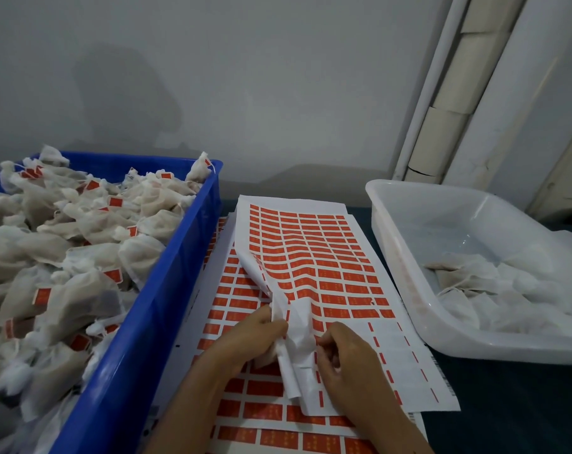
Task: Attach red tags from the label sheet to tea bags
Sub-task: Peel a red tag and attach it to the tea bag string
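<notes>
A label sheet (320, 257) covered with rows of red tags lies on top of other such sheets (242, 417) in the middle of the table. Its near left edge is curled and crumpled upward. My left hand (245, 339) pinches that curled white edge from the left. My right hand (346, 358) grips the crumpled paper from the right, close to the left hand. A blue crate (153, 309) on the left is heaped with white tea bags (65, 244), many bearing red tags. More tea bags (494, 283) without visible tags lie in a clear tub (399, 253) on the right.
A grey wall rises behind the table. White pipes and a taped duct (441, 132) run up the wall at the back right. Dark blue table surface (507, 404) shows at the front right, below the tub.
</notes>
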Motion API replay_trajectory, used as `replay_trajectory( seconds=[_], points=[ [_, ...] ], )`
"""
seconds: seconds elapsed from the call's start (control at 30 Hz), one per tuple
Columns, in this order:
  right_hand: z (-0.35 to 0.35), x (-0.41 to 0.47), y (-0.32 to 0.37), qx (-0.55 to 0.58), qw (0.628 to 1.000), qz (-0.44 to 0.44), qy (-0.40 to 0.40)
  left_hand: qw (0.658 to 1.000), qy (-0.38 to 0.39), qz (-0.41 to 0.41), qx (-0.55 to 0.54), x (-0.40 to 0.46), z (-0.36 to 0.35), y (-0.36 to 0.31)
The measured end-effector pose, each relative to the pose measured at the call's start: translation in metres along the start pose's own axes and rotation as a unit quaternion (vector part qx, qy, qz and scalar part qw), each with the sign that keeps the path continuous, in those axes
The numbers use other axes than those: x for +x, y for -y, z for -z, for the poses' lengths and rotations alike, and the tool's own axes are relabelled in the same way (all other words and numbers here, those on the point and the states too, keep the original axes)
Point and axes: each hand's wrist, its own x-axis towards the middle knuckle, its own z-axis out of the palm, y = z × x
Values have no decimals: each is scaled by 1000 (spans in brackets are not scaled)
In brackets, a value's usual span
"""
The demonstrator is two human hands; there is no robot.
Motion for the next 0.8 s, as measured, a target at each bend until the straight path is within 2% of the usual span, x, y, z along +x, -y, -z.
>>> replay_trajectory(
  seconds=[0.17,0.3,0.43,0.6,0.7,0.8],
  points=[
    [1,3,0,16,1000,-12,-14,1000,-16,1,-10,1,0,1],
    [6,7,-1,61,993,-76,-68,999,-31,-9,-28,1,3,1],
    [13,9,-4,151,966,-146,-148,999,-34,-27,-10,4,6,2],
    [19,10,-11,248,928,-173,-220,999,-34,-23,28,6,17,10],
    [22,9,-13,299,909,-169,-235,990,-104,13,95,9,30,16],
    [22,11,-12,335,906,-149,-211,969,-193,59,144,13,42,23]
  ],
)
